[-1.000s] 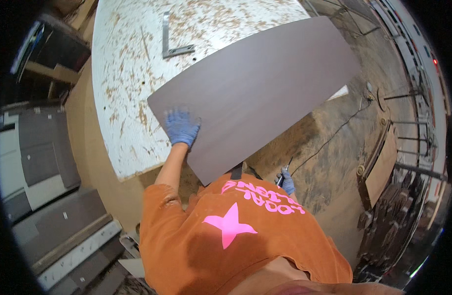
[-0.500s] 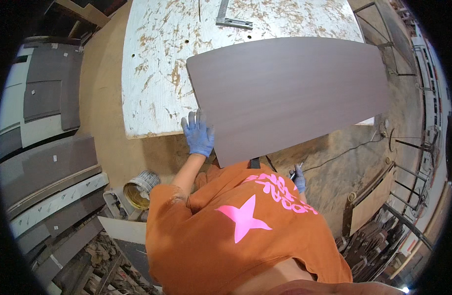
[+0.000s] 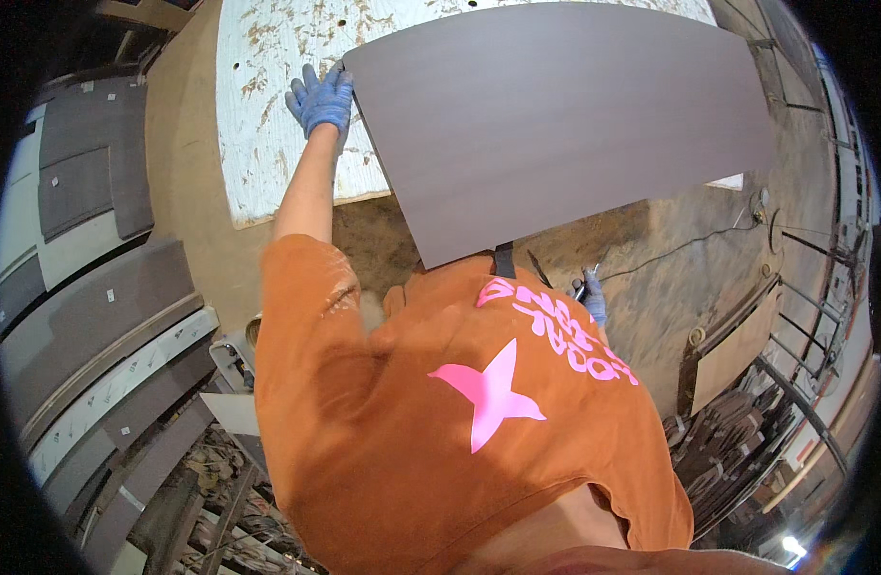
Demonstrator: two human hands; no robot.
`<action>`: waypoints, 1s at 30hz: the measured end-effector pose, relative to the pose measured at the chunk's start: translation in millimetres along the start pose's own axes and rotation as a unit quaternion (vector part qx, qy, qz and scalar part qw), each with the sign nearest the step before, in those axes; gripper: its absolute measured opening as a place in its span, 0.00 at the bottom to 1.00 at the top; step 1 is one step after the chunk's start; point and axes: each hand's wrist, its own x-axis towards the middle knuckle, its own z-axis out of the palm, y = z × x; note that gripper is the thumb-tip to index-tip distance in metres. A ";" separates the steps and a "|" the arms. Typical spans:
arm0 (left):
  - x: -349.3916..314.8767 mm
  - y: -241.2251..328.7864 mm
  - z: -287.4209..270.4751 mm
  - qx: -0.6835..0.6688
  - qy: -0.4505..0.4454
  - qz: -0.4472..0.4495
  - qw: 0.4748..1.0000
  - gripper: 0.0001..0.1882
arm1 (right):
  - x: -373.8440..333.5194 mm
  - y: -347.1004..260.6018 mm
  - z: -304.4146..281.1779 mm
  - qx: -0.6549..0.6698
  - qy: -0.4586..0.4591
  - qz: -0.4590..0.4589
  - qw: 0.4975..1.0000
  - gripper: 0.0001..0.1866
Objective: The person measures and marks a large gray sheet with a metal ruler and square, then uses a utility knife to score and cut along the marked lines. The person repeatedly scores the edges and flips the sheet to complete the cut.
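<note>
A large grey-brown board (image 3: 565,125) with a curved far edge lies on the white worktable and juts over its near side. My left hand (image 3: 321,99), in a blue glove, reaches to the board's far left corner. Its fingers are spread, and the ones nearest the board touch that corner. Low to the right, partly behind my orange shirt, my gloved right hand (image 3: 594,299) is closed on a thin tool (image 3: 580,290) with a dark body and a shiny tip. The tool's exact kind is too small to tell.
The scuffed white worktable (image 3: 278,144) has several small holes. Grey panels (image 3: 95,297) are stacked along the left. A dark cable (image 3: 671,254) runs over the dusty floor at right, near metal racks (image 3: 810,331) and a light-brown panel (image 3: 733,355).
My left hand has slid forward along the board's left edge to its far corner. The view has shifted, so the metal square on the table has left the picture. The right hand still grips the tool.
</note>
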 end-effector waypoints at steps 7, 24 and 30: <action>-85.1 11.2 -5.6 0.028 -0.026 0.003 0.999 0.28 | 3.7 3.7 -7.5 -0.003 -0.019 -0.017 1.000 0.11; -127.8 40.8 -20.0 0.004 -0.052 -0.151 0.987 0.25 | -23.9 1.8 -0.3 0.014 -0.056 -0.029 0.998 0.12; -179.4 32.3 17.7 0.005 0.053 -0.025 0.998 0.23 | -8.5 10.7 -23.6 0.020 -0.062 -0.077 0.995 0.11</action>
